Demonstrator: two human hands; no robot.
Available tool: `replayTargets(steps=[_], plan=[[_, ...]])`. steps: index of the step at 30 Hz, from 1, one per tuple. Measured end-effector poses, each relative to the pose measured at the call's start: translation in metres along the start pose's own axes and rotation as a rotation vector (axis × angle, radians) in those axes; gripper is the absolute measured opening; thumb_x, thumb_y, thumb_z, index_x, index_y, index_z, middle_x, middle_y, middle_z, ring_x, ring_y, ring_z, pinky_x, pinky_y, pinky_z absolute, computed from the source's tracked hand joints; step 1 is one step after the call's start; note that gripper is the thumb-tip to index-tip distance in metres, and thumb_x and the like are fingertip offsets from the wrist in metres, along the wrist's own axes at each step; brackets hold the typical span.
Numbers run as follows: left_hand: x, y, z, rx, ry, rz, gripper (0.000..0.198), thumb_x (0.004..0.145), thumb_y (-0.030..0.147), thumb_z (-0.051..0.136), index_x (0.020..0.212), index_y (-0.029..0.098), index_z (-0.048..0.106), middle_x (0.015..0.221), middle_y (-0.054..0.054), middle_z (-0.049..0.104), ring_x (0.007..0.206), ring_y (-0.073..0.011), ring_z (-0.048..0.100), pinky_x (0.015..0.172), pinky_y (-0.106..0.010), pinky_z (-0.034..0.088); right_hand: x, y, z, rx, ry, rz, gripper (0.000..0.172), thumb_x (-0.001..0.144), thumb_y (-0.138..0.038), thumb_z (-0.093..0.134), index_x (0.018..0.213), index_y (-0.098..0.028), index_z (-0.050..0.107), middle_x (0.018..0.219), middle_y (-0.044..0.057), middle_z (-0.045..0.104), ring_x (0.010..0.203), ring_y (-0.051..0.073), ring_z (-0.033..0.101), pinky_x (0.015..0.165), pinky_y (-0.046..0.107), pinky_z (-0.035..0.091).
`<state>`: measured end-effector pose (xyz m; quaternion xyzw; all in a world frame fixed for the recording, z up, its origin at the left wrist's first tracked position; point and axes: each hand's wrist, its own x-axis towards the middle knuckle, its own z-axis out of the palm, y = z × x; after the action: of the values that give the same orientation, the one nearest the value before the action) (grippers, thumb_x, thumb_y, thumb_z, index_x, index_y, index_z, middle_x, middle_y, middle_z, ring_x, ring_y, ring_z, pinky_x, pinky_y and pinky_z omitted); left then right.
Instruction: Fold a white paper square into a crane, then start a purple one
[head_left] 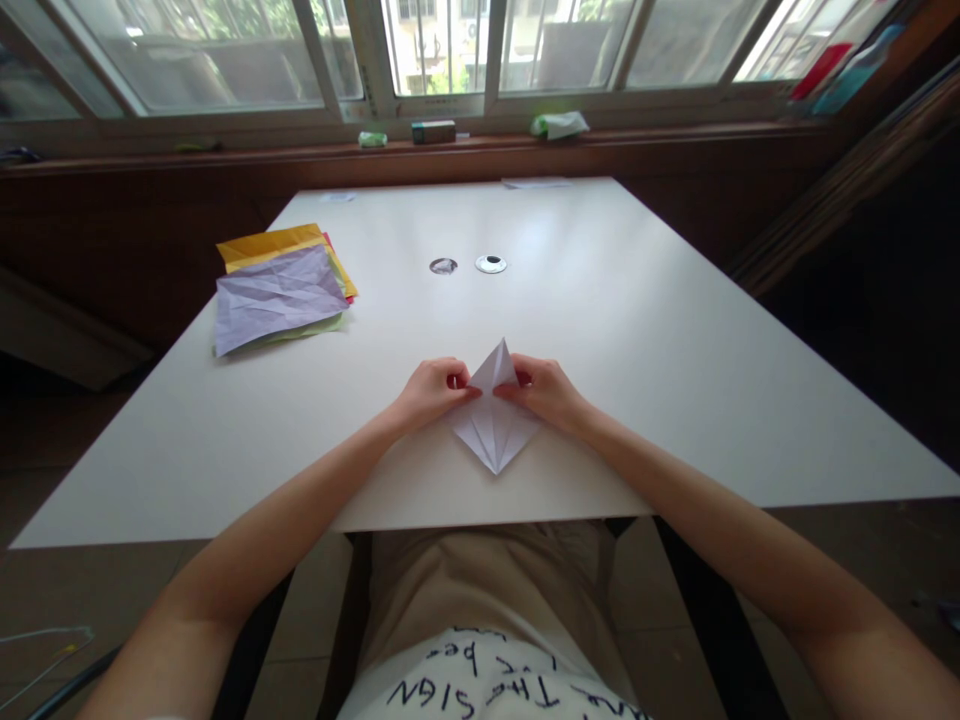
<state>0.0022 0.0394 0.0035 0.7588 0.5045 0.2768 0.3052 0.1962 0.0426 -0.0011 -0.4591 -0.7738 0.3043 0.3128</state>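
A pale white-lilac sheet of paper (496, 430), folded into a kite-like diamond with creases running to its points, is held near the table's front edge. My left hand (439, 388) pinches its left side between thumb and fingers. On the opposite side my right hand (544, 388) grips the paper, its thumb lying across the front. One point of the diamond faces the window and the other faces me. Parts of the left and right corners are hidden by my hands.
Creased sheets of coloured paper (281, 295), lilac on top with yellow, red and green beneath, lie at the left of the white table (637, 330). Two round discs (443, 266) sit mid-table. Small items, including a box (433, 132), stand on the window sill.
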Motion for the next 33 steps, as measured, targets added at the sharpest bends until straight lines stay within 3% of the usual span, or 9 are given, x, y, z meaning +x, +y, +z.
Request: replayTargets(steps=[11,15,21,33], plan=[[0.0003,-0.0018,0.0016,0.012,0.033,0.086,0.018,0.065,0.024,0.066,0.055,0.015,0.055,0.058,0.004,0.049,0.054,-0.0073,0.042,0.052,-0.019,0.033,0.0021,-0.0009,0.0063,-0.055,0.000,-0.057,0.009,0.069,-0.020,0.058,0.065,-0.013,0.062,0.065,0.000,0.061,0.060,0.012,0.053,0.055,0.021,0.038],[-0.0007,-0.0025,0.0036,0.071,0.055,0.191,0.012,0.072,0.024,0.063,0.063,0.017,0.064,0.066,0.000,0.059,0.060,-0.0096,0.049,0.057,-0.021,0.038,0.0015,-0.0007,0.0060,-0.040,0.006,-0.086,0.008,0.070,-0.020,0.059,0.070,-0.014,0.065,0.069,0.001,0.065,0.062,0.013,0.057,0.056,0.021,0.039],[-0.0032,-0.0048,0.0070,0.204,0.123,0.353,0.019,0.078,0.029,0.057,0.065,0.019,0.066,0.071,-0.003,0.065,0.068,-0.0130,0.051,0.061,-0.023,0.040,0.0014,-0.0020,0.0060,-0.020,0.008,-0.117,0.009,0.072,-0.022,0.060,0.072,-0.015,0.065,0.073,0.001,0.067,0.065,0.014,0.059,0.059,0.022,0.042],[-0.0064,0.0015,0.0082,0.326,0.184,0.338,0.030,0.080,0.036,0.055,0.057,0.018,0.061,0.066,-0.002,0.062,0.061,-0.0105,0.050,0.056,-0.021,0.036,0.0014,-0.0055,0.0053,-0.100,-0.030,-0.169,0.009,0.078,-0.019,0.051,0.080,-0.015,0.059,0.081,0.005,0.065,0.072,0.016,0.058,0.065,0.025,0.043]])
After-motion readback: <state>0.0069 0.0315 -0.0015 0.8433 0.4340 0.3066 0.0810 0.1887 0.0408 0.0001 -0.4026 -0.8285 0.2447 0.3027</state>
